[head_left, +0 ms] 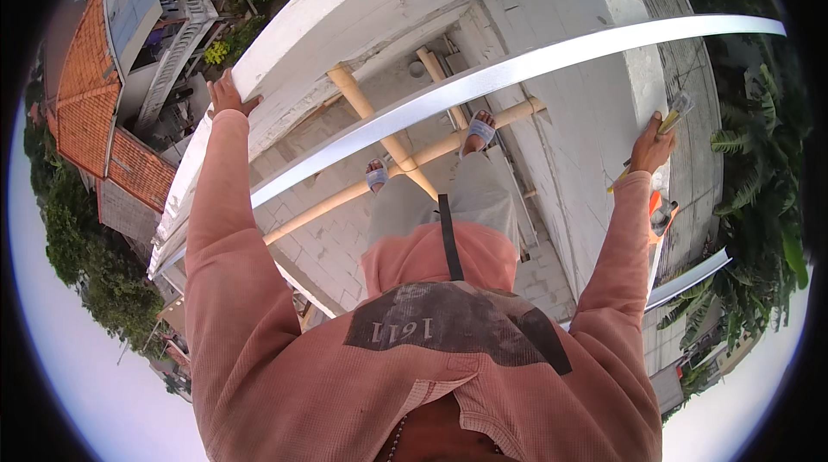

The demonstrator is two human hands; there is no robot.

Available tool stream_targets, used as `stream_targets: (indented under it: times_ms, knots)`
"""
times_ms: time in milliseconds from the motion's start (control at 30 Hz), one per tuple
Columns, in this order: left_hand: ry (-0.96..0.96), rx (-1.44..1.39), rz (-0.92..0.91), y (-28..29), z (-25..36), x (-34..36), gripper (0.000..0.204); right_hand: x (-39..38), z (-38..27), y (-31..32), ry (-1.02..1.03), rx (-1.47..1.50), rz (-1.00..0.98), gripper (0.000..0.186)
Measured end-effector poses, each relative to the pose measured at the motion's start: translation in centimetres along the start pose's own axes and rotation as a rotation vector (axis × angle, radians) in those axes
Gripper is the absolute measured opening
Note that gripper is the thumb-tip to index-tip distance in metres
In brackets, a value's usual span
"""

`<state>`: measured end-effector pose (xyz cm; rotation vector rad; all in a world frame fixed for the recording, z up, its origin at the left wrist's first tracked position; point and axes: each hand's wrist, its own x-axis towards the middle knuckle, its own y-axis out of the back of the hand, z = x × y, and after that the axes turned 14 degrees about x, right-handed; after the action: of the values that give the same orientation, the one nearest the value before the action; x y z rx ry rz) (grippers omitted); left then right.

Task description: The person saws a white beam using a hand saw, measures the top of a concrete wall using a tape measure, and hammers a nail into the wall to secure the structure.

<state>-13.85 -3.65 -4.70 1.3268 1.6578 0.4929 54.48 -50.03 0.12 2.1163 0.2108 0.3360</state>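
My left hand [228, 96] rests on the top of the white wall [285, 39] at the left, fingers apart, holding nothing. At the right, my right hand [653, 148] is closed around a slim yellow-handled tool [669, 122] with a greyish, partly see-through end. The kind of tool is unclear. This hand is at the top of the right white wall [623, 56]. A long shiny metal strip [517, 70] spans from wall to wall in front of me, apart from both hands. Below my right hand lies an orange and black object [661, 214], partly behind my forearm.
My sandalled feet [479, 131] stand at crossed tan poles [345, 87] between the walls, high above a pale floor [323, 251]. Another metal strip [690, 279] shows at the right. Beyond are an orange tiled roof [90, 108] and green plants [759, 169].
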Motion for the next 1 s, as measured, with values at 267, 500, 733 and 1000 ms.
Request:
stream_targets:
  times_ms: [267, 500, 733, 1000]
  knots:
    - [0.007, 0.018, 0.017, -0.2, 0.7, 0.6, 0.113, -0.6, -2.1, 0.6, 0.019, 0.006, 0.035, 0.047]
    - [-0.006, -0.049, 0.076, -1.3, 0.7, 0.7, 0.112, -0.6, -1.9, 0.0, 0.08, -0.059, 0.133, 0.046]
    - [0.033, -0.007, 0.004, -0.7, 0.0, -0.2, 0.115, -1.0, -3.5, -0.5, 0.064, -0.163, 0.146, 0.044]
    - [0.17, -0.048, -0.104, 2.5, 4.1, -1.3, 0.113, -0.5, -2.9, 0.3, -0.075, -0.115, 0.037, 0.037]
